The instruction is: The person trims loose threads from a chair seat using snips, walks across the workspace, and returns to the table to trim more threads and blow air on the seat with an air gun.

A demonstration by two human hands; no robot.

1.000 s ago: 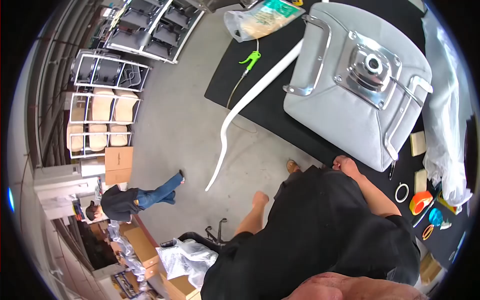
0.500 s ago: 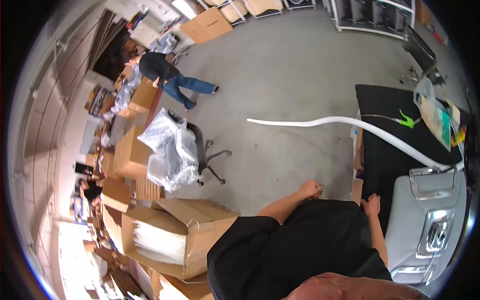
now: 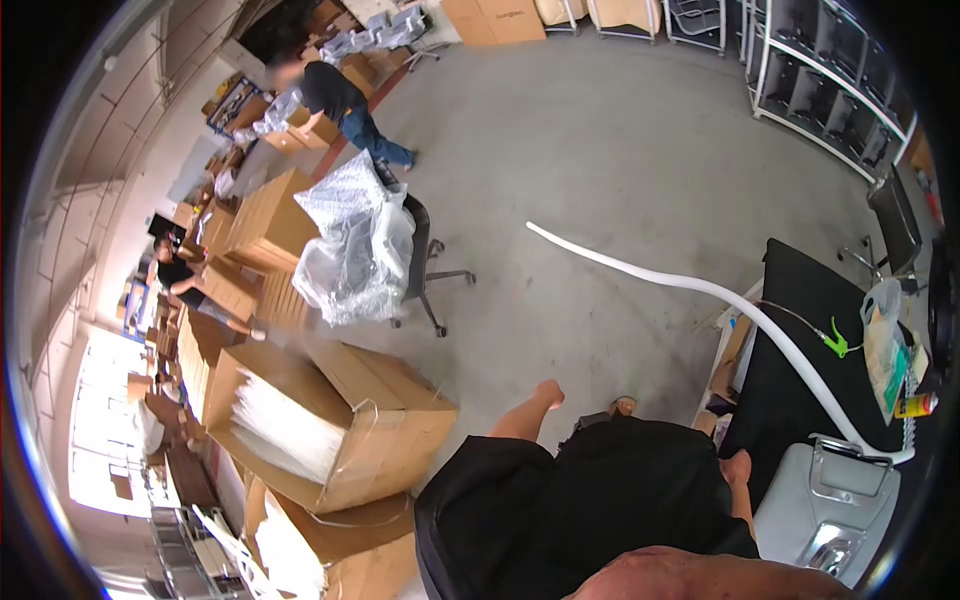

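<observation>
My left hand (image 3: 548, 393) hangs out in front of my black shirt, its fingers curled and nothing seen in them. My right hand (image 3: 735, 468) is loosely curled beside the edge of a black-topped table (image 3: 790, 330), also with nothing visible in it; part of its fingers is hidden. On the table, nearest that hand, lies a grey padded piece with chrome metal parts (image 3: 795, 510). A long curved white tube (image 3: 690, 283) rises from the table's far right and reaches out over the floor. A green air blow gun (image 3: 834, 342) lies on the black top.
A plastic bag (image 3: 882, 335) and a yellow can (image 3: 915, 405) stand on the table. Open cardboard boxes (image 3: 390, 440) with white filling are at my left. Beyond them are a plastic-wrapped office chair (image 3: 355, 250) and two people (image 3: 335, 95). A rack (image 3: 830, 85) stands far right.
My view has shifted and turned, so the table sits lower and further right. My left hand has swung outward to the left. The person in jeans has stepped; the other person shows more fully.
</observation>
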